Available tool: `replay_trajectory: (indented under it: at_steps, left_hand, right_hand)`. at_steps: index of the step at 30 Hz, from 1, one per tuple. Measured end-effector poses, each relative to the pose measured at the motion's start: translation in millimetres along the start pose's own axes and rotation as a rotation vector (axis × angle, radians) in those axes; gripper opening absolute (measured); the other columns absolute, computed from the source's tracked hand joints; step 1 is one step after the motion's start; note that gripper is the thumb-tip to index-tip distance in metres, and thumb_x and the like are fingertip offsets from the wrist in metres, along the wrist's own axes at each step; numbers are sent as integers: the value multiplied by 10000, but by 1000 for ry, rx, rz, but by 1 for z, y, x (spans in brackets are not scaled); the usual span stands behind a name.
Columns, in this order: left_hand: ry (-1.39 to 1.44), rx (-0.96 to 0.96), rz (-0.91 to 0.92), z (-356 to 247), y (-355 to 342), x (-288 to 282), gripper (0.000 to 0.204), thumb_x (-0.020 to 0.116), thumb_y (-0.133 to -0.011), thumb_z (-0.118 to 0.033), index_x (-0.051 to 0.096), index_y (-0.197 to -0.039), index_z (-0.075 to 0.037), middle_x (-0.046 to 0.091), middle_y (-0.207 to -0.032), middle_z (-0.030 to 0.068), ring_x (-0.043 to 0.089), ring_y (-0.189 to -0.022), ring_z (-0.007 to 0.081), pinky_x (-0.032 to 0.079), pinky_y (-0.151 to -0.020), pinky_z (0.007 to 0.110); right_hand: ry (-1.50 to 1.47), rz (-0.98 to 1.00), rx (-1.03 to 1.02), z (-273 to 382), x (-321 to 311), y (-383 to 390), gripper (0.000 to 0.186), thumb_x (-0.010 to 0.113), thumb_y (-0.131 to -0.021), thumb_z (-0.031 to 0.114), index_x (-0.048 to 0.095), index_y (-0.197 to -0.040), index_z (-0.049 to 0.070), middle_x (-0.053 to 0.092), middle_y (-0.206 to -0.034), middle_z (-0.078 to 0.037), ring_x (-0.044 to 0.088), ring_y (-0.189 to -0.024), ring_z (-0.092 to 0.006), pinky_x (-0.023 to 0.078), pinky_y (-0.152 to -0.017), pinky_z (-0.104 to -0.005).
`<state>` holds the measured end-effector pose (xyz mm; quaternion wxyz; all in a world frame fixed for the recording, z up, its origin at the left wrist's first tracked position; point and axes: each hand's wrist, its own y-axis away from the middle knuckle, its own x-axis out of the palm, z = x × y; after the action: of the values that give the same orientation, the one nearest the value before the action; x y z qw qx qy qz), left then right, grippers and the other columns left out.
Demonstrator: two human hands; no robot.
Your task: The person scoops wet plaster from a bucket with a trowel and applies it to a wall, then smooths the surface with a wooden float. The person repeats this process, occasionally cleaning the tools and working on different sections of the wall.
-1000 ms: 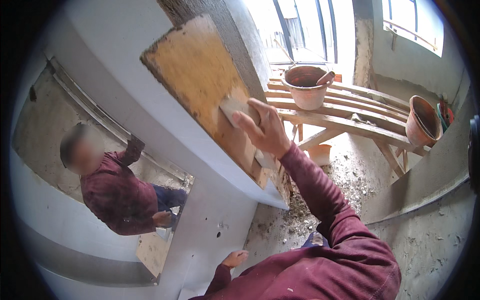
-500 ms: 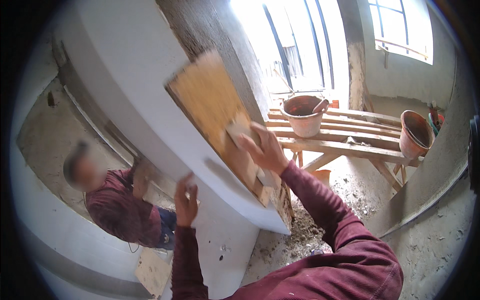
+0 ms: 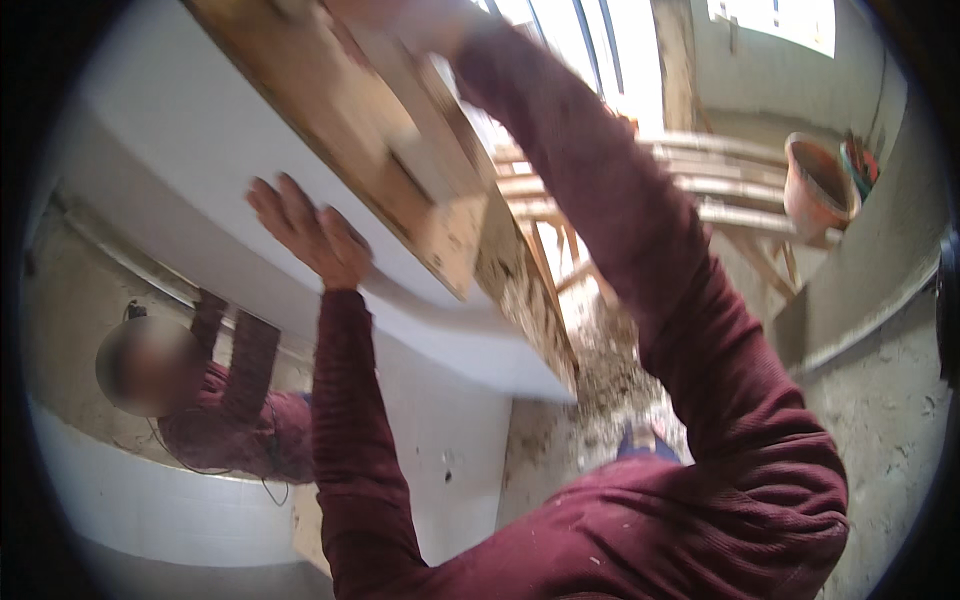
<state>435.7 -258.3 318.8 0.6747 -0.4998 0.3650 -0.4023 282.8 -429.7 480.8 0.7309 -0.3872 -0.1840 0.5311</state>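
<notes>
Wooden float (image 3: pixel 325 110) by white wall (image 3: pixel 200 125), R hand (image 3: pixel 400 15) w/ fingers clamped on handle (image 3: pixel 425 120), L hand (image 3: pixel 318 240) w/ fingers apart

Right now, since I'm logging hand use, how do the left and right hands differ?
The left hand is open and empty, while the right hand holds the wooden float. The left hand is fully in view; the blurred right hand is cut off at the top. Both are bare, with maroon sleeves.
</notes>
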Motion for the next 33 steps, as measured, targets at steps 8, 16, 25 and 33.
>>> replay_trajectory:
  at_steps: [8, 16, 25, 33]
  left_hand:
    - [63, -55, -2, -1, -5, -19, 612, 278, -989, -404, 323, -1393, 54, 177, -1506, 222, 103, -1405, 385, 82, -1128, 536]
    - [-9, 80, 0, 19, -6, -9, 574, 263, -984, -359, 287, -1424, 9, 151, -1516, 222, 118, -1401, 405, 103, -1118, 542]
    - [-45, 43, 14, 12, -1, -13, 572, 271, -979, -354, 294, -1421, 8, 157, -1511, 234, 128, -1392, 428, 112, -1116, 546]
    - [-66, 5, 50, 12, -1, -27, 606, 268, -987, -382, 269, -1418, 44, 154, -1500, 263, 127, -1392, 431, 122, -1114, 552]
  right_hand:
    - [927, -489, -457, -142, 31, 114, 253, 544, -858, 195, 597, -1102, 152, 493, -514, -35, 559, -463, -141, 436, -451, -299]
    - [36, -494, 657, -249, 67, 356, 549, 454, -912, 441, 574, -1233, 12, 602, -896, -144, 578, -848, -199, 461, -772, -329]
    - [-36, -262, 224, -68, 17, 125, 486, 503, -920, 483, 539, -814, 10, 491, -527, -16, 505, -403, -97, 394, -374, -262]
    - [59, -260, 137, -92, 29, 98, 293, 463, -959, 262, 563, -947, -13, 534, -633, -80, 523, -401, -176, 412, -379, -312]
